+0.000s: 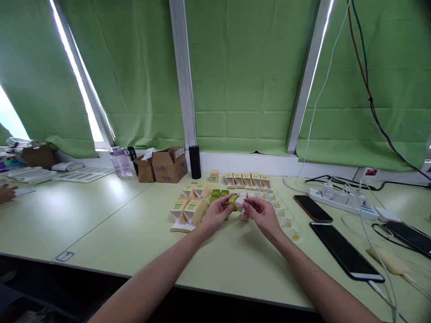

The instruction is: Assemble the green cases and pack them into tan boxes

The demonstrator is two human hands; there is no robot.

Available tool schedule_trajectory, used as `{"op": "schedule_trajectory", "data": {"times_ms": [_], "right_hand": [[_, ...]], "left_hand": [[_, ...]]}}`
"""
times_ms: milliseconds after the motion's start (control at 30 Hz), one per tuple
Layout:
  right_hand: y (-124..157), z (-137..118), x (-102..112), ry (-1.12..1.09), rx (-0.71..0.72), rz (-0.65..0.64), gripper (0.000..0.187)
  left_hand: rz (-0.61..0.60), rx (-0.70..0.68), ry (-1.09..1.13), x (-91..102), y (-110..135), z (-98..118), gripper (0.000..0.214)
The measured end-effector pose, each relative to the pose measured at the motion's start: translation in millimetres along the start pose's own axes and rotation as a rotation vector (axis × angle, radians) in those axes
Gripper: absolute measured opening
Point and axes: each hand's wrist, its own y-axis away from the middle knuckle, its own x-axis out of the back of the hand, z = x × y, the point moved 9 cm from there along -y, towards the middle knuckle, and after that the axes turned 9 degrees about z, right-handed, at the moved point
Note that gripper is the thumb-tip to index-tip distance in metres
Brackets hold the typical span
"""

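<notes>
My left hand point(214, 215) pinches a small curved green piece point(232, 202) between thumb and fingers. Against it sits a small white piece point(239, 202), gripped by the fingertips of my right hand point(265, 217). The two pieces touch, but I cannot tell whether they are joined. Behind my left hand is a group of green pieces point(216, 193), partly covered by it. More whitish-pink pieces point(245, 216) lie under and behind my right hand. To its right are clear plastic pieces with yellow centres point(288, 224).
Open cream cartons point(191, 212) stand left of my hands, with another carton row point(248, 181) behind. Farther back are a black cylinder point(194, 162), a cardboard box point(170, 165) and a bottle point(120, 161). Phones point(346, 251), cables and a power strip point(343, 202) occupy the right. Another person's hand point(6, 193) shows far left.
</notes>
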Motion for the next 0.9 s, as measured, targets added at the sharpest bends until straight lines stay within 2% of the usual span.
{"op": "schedule_trajectory", "data": {"times_ms": [67,167,267,433,900], "right_hand": [[5,-20,6,0.139,0.204,0.041,0.041],[18,-43,0,0.303,0.483,-0.001,0.038],[27,-48,-9,0.394,0.633,-0.058,0.039],[31,-42,-15,0.448,0.714,-0.065,0.041],[39,-46,-16,0.590,0.910,0.052,0.037]], "left_hand": [[-0.024,0.049,0.097,-2.8,0,-1,0.067],[-0.082,0.099,0.216,-11.2,3,0,0.059],[-0.138,0.135,0.280,-19.1,6,0,0.046],[-0.190,0.178,0.287,-24.2,9,-6,0.046],[-0.124,0.068,0.046,-18.7,11,-5,0.067]]}}
